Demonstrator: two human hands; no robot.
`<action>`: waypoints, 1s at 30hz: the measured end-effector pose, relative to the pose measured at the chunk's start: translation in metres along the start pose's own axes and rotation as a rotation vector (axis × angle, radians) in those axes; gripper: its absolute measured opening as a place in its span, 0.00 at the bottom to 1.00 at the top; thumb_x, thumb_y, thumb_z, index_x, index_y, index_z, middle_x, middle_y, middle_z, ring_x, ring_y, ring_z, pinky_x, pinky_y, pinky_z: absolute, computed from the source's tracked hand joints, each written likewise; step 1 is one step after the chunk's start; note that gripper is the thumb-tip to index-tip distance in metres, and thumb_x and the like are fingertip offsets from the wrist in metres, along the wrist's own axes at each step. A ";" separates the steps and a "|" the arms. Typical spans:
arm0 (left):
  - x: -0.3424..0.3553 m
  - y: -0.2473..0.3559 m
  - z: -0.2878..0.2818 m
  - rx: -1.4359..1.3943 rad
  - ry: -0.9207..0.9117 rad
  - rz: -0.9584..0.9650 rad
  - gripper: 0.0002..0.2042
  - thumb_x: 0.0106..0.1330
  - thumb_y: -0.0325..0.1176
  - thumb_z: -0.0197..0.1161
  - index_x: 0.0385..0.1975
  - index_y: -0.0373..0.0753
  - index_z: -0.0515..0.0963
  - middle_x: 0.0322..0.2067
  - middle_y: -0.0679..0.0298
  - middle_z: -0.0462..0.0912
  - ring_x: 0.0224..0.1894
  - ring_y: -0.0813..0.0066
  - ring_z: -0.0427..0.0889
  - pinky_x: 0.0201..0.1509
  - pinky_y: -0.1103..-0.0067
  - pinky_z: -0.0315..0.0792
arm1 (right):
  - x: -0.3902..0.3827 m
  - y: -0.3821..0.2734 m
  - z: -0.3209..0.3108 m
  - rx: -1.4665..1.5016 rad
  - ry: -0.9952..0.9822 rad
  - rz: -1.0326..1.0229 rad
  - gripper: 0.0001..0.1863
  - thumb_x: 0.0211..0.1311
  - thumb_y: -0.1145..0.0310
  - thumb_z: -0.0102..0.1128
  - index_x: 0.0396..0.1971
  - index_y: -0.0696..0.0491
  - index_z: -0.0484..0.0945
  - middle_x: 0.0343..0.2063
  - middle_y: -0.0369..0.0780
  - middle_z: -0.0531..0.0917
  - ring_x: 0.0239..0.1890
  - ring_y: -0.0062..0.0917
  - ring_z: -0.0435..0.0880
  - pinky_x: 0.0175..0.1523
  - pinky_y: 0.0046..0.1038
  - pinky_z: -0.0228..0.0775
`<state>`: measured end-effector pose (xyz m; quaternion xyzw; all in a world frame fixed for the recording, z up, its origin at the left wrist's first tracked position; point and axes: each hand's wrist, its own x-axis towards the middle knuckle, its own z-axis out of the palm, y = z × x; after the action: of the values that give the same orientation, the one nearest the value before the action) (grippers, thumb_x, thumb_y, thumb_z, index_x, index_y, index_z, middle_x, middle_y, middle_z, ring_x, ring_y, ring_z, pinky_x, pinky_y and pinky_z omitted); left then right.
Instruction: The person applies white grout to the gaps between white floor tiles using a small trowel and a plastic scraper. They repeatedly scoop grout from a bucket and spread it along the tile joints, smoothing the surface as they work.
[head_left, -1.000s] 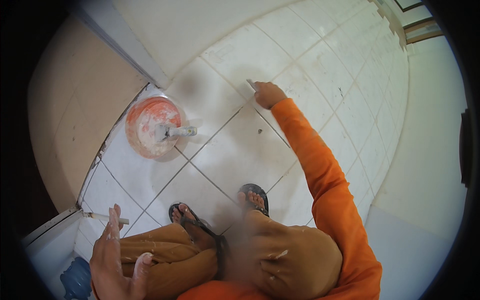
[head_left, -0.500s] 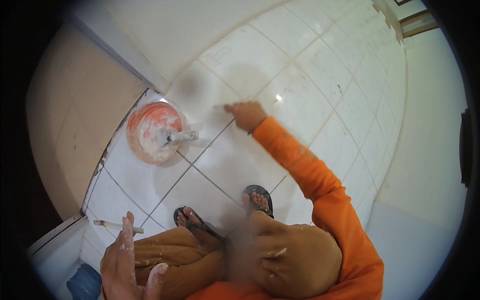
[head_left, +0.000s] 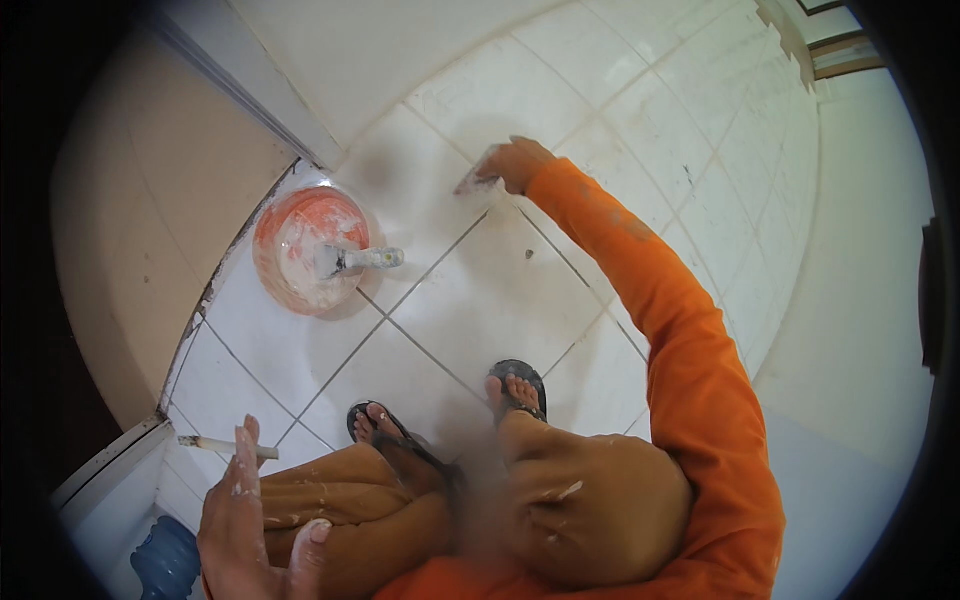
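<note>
A lit-looking cigarette (head_left: 215, 446), ash-dark at its outer end, is held between the fingers of my left hand (head_left: 240, 525), whose skin is smeared white. Farther off, my right hand (head_left: 510, 168) bends down to the white floor tiles by a joint, its fingertips coated whitish. Whatever it pinches is too blurred and covered to make out. To its left sits an orange bowl (head_left: 330, 212) with white paste or powder inside. A putty knife (head_left: 370, 258) rests in the bowl, its smeared handle jutting over the rim toward the right.
White floor tiles (head_left: 420, 300) have some dark joints and some pale ones. A small dark speck (head_left: 529, 254) lies near my right hand. My sandalled feet (head_left: 515, 388) stand close by. A blue bottle-like container (head_left: 165, 560) is at the lower left, and a white wall (head_left: 850, 300) at the right.
My right hand has moved away from me and to the right, uncovering a dark joint and the speck. My left hand still has the cigarette.
</note>
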<state>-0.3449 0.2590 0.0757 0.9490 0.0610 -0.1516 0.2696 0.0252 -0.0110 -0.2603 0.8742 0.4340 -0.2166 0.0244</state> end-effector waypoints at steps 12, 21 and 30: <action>-0.012 -0.003 -0.001 0.020 0.004 0.058 0.30 0.70 0.38 0.63 0.68 0.30 0.64 0.60 0.47 0.75 0.60 0.55 0.77 0.63 0.68 0.71 | -0.113 -0.089 0.073 0.089 0.152 0.229 0.22 0.51 0.76 0.56 0.46 0.42 0.83 0.31 0.41 0.86 0.39 0.40 0.86 0.42 0.41 0.78; -0.035 0.004 0.006 0.007 0.065 0.070 0.27 0.71 0.36 0.60 0.66 0.28 0.66 0.55 0.47 0.78 0.57 0.58 0.79 0.61 0.70 0.72 | -0.093 -0.062 0.011 1.428 0.249 0.484 0.21 0.59 0.71 0.56 0.52 0.60 0.77 0.35 0.42 0.86 0.29 0.30 0.85 0.29 0.33 0.77; -0.064 0.016 0.009 -0.070 0.159 0.100 0.24 0.72 0.35 0.58 0.64 0.27 0.68 0.51 0.47 0.80 0.55 0.61 0.80 0.59 0.71 0.74 | -0.103 -0.117 0.009 2.028 0.512 0.410 0.17 0.63 0.64 0.54 0.48 0.57 0.78 0.32 0.36 0.83 0.28 0.20 0.82 0.25 0.26 0.68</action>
<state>-0.4046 0.2382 0.0968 0.9499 0.0400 -0.0602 0.3041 -0.1226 -0.0172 -0.2101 0.5618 -0.1124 -0.2785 -0.7708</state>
